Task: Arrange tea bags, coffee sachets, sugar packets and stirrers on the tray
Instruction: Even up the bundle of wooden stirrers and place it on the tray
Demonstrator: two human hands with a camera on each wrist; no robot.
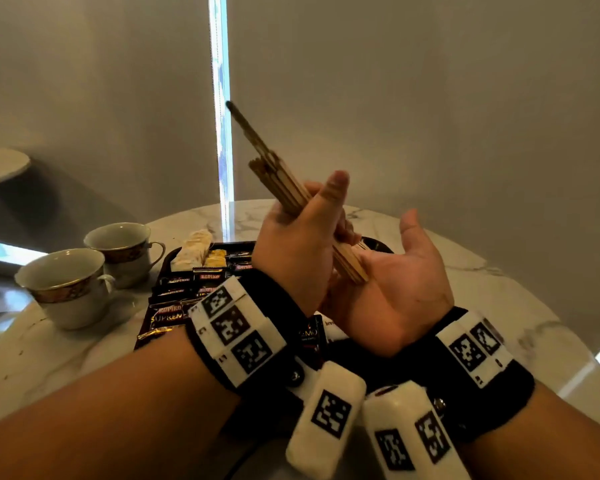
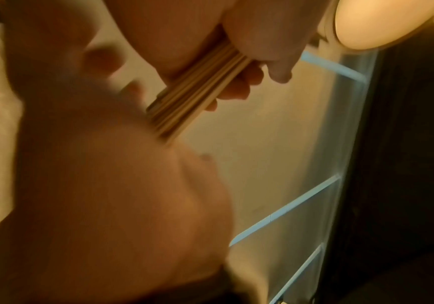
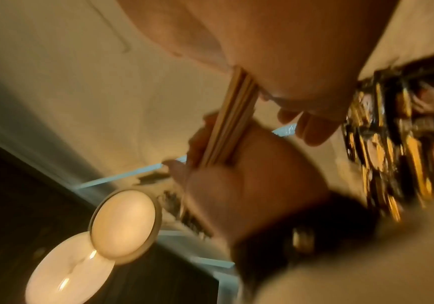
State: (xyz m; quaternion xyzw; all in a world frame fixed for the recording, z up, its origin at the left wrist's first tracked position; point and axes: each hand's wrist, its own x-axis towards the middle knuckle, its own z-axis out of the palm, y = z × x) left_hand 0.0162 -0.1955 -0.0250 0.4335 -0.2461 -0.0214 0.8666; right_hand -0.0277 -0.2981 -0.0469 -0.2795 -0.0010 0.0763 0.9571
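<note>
Stirrers point(image 1: 284, 188) are being clamped in the left hand point(image 1: 302, 237) grip above the tray point(image 1: 167, 261), butting against the flat, spread right hand point(image 1: 395, 289), and may be fanning loose and spilling.

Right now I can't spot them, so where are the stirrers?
In the head view, centre: the stirrers are gripped by the left hand, ends on the right hand, above the tray.
</note>
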